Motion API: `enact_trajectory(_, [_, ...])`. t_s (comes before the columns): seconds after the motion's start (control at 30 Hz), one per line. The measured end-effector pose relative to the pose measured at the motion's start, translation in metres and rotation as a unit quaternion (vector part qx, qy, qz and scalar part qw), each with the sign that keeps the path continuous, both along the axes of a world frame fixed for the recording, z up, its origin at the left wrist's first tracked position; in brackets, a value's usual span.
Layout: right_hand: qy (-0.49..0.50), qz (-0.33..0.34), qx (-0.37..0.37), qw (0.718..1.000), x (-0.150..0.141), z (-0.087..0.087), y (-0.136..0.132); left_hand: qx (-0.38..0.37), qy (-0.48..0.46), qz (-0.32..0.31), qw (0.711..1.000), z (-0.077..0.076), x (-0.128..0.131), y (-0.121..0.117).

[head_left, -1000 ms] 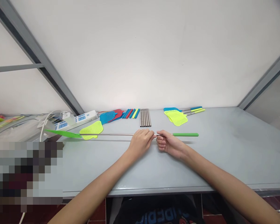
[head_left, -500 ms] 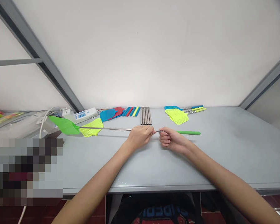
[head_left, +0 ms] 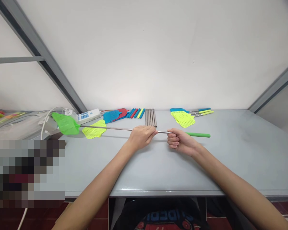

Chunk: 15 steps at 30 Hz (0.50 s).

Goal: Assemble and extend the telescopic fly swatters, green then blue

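Swatter (head_left: 162,132) in both hands, raised just above the tabletop (head_left: 144,166), set crosswise, roughly parallel to the near edge and well back from it, with a thin shadow underneath. Right hand (head_left: 179,140) curled like a loose fist around the metal rod (head_left: 110,128), close to the green handle (head_left: 198,134), with the latter sticking out toward the right edge. Left hand (head_left: 142,136) closed over the rod too, knuckles up, thumb and fingertips pinching; between both hands, a short bare stretch of rod. Out toward the left edge, the green head (head_left: 66,124), tilted.

Below the rod, flat on the tabletop, a yellow head (head_left: 94,130). Just past the left hand, near the middle of the far edge, a row of metal tubes (head_left: 151,117), side by side, ends toward the near edge. Left of these, blue, red and yellow grips (head_left: 134,113); farther left, overlapping blue heads (head_left: 111,116) and a red head (head_left: 123,112). By the far left corner, a white power strip (head_left: 92,115), aslant. Right of the middle, close to the far edge, three more swatters (head_left: 186,118), one blue, two yellow, handles rightward. Behind everything, a pale wall (head_left: 144,57).
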State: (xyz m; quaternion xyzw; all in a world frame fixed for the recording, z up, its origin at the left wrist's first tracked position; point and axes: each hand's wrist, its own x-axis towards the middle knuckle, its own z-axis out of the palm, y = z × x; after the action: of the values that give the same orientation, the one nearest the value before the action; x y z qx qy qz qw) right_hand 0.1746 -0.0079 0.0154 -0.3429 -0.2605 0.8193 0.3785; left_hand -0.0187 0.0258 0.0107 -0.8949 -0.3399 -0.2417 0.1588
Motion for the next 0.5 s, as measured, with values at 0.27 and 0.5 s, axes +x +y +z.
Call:
enact_trajectory(0.27, [-0.003, -0.004, -0.003, 1.0, 0.0023, 0.0009, 0.0, 0.005, -0.001, 0.001, 1.0, 0.0022, -0.0057, 0.0022])
enact_trajectory(0.5, [-0.006, -0.004, -0.001, 1.0, 0.0021, 0.0016, 0.0017, -0.001, 0.007, 0.009, 1.0, 0.0033, -0.0095, 0.0031])
